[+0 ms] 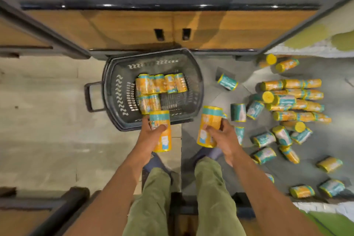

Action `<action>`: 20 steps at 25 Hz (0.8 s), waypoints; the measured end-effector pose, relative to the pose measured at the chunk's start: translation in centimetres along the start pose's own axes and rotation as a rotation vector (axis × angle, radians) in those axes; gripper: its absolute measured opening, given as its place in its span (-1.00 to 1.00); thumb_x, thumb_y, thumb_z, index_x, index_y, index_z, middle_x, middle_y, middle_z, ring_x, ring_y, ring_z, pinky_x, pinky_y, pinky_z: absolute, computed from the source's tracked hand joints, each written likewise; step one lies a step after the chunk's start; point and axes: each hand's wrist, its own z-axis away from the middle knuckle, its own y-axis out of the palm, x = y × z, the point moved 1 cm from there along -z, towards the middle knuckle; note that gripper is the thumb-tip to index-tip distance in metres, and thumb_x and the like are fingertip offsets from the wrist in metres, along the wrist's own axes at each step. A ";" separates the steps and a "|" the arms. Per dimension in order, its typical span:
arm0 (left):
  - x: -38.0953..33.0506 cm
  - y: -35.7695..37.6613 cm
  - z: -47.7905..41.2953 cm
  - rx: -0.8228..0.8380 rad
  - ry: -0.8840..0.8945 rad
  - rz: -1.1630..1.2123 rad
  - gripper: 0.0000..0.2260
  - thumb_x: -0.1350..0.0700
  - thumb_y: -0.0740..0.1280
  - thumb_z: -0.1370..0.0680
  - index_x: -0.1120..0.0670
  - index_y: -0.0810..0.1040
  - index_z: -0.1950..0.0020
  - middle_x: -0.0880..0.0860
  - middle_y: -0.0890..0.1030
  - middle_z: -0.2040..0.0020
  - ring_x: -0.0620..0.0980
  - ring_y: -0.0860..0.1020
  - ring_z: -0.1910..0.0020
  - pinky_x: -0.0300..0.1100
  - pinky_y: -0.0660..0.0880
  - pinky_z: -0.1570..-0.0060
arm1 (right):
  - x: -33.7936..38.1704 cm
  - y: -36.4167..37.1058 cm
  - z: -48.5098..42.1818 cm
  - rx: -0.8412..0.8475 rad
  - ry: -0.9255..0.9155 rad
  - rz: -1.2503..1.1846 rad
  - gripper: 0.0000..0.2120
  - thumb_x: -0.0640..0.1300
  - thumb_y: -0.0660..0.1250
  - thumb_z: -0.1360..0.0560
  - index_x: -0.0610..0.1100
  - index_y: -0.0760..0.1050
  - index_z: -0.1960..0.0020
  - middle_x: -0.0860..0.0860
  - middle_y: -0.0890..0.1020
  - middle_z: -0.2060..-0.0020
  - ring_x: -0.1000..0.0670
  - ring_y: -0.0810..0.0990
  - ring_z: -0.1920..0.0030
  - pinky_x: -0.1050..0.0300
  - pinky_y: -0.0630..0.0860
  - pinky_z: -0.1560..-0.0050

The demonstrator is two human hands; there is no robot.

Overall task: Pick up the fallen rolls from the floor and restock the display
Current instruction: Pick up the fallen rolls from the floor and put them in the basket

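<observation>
By basket [122,72]; fingers [160,127] round rolls [163,138]

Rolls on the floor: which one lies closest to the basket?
The teal-wrapped roll lying alone just right of the basket, apart from the scattered pile; the others lie farther right.

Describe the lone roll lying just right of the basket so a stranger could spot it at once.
Find the dark plastic basket standing before the wooden cabinet. Right of its upper rim, on the grey floor, lies one short roll on its side. Unlike the heaped rolls farther right, it lies alone, touching nothing, showing mostly teal wrap.
</observation>
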 end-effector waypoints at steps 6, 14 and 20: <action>0.2 -7.2 -6.5 -0.059 0.007 0.063 -0.52 0.27 0.50 -0.50 0.03 0.41 -0.33 0.02 0.66 -0.06 -0.10 0.67 0.12 -0.10 0.61 0.13 | 1.5 11.6 -4.2 0.092 -0.027 0.147 -0.75 -0.19 0.52 -0.47 -0.08 0.57 -0.10 -0.02 0.73 0.07 0.06 0.70 0.15 0.12 0.61 0.17; 0.3 -4.9 -25.8 -0.173 0.078 -0.144 -0.31 -0.17 0.61 -0.10 -0.02 0.54 -0.16 -0.07 0.72 0.00 -0.08 0.69 0.01 0.03 0.64 -0.08 | -0.4 20.2 -23.0 0.150 -0.026 0.327 -0.63 -0.17 0.57 -0.44 -0.12 0.55 -0.20 0.05 0.70 0.11 0.19 0.65 0.27 0.36 0.52 0.33; 5.9 -0.1 -37.7 -0.181 0.013 -0.393 -0.44 -0.12 0.61 -0.25 0.01 0.52 -0.15 -0.13 0.63 0.08 -0.05 0.64 0.04 -0.08 0.63 -0.04 | -6.2 23.2 -35.8 0.169 0.040 0.538 -0.52 -0.12 0.61 -0.35 -0.07 0.54 -0.21 -0.01 0.69 -0.05 -0.02 0.68 0.03 0.04 0.64 -0.05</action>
